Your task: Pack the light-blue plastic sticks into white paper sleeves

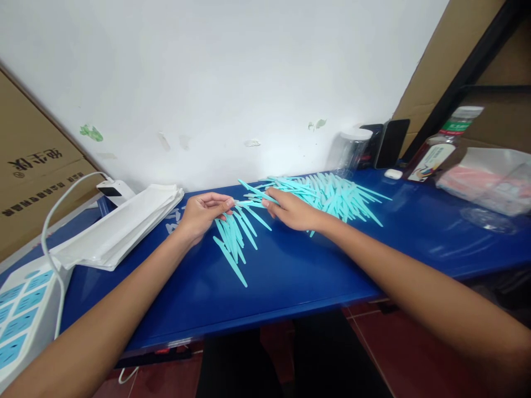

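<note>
Bare forearms (128,298) are stretched over a glossy blue tabletop (298,276). Thin, tapered turquoise strips (254,189) are gripped by the right hand (290,209), and the end of another strip (250,204) appears pinched between thumb and forefinger of the left hand (207,213), above a small fanned cluster (234,239); a larger heap (344,199) is spread beyond the right hand. Strips are apparently being handled few at a time, so a light, separating pinch is called for. Folded white sheets (128,218) are laid at left; a scuffed white wall (249,83) and red floor tiles (373,342) are seen around.

Right hand (290,210) hides some teal sticks (342,199), middle of bench (298,282); power strip (28,301), bench's left end, cropped.
</note>
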{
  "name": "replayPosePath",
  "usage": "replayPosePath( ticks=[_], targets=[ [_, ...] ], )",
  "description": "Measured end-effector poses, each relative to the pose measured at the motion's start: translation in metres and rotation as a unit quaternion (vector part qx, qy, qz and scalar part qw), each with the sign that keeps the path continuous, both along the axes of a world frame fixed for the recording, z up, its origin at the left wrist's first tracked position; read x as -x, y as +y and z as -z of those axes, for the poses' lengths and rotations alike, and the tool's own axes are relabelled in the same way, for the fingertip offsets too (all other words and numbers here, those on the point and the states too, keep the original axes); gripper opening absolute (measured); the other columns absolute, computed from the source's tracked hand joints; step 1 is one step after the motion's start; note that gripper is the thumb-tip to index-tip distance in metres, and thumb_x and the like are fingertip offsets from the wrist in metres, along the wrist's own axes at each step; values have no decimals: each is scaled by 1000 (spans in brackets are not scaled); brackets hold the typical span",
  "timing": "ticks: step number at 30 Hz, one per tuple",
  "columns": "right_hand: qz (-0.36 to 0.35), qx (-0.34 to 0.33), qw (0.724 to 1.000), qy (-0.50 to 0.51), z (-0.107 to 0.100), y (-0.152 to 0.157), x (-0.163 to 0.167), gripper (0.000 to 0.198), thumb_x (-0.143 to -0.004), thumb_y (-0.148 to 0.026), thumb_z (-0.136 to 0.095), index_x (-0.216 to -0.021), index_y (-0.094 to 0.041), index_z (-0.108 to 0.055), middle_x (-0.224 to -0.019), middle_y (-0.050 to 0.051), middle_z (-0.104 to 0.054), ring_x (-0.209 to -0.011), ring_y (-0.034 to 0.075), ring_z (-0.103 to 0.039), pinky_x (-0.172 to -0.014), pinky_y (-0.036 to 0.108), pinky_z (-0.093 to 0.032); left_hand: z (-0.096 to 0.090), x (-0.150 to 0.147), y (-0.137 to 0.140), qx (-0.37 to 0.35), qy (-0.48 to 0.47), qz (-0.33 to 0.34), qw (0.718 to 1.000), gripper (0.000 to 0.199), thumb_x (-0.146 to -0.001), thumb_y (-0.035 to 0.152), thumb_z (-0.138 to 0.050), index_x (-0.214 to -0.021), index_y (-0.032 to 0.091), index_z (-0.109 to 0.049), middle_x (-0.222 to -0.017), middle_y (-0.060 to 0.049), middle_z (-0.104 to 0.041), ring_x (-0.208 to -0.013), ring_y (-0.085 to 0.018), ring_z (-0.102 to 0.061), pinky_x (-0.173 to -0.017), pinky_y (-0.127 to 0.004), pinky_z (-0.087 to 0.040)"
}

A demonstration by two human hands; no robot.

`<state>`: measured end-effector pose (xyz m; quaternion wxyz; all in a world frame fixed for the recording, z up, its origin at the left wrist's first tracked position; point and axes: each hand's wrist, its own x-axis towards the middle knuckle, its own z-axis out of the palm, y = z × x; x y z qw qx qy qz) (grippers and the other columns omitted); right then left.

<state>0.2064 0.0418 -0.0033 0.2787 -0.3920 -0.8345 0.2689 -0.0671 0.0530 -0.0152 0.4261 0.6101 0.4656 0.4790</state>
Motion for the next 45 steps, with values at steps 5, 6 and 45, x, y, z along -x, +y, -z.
replayPosePath(
  ticks=[5,6,45],
  targets=[
    [-7,-4,1000,6,0,0,1,26,-110,-35,-40,-87,-24,-44,-79,1,-61,-76,19,-57,-79,33,-43,0,0,-1,-14,13,3,1000,45,-69,52,-96,-91,17,-80,-88,-10,-80,-73,-21,-73,-63,-31,-55],
    [-6,-3,1000,6,0,0,1,26,-110,-35,-40,-87,-24,-44,-79,1,-61,-76,19,-57,-78,33,-43,1,0,0,-16,11,3,1000,44,-69,51,-96,-91,16,-80,-87,-10,-80,-73,-21,-73,-63,-31,-55],
    [8,-42,998,37,2,-2,2,19,-110,-34,-41,-93,-25,-43,-81,1,-56,-71,20,-49,-70,34,-35,-16,-6,-11,-88,125,15,988,44,-82,59,-83,-87,15,-79,-76,-8,-78,-58,-15,-66,-56,-27,-54]
  ],
)
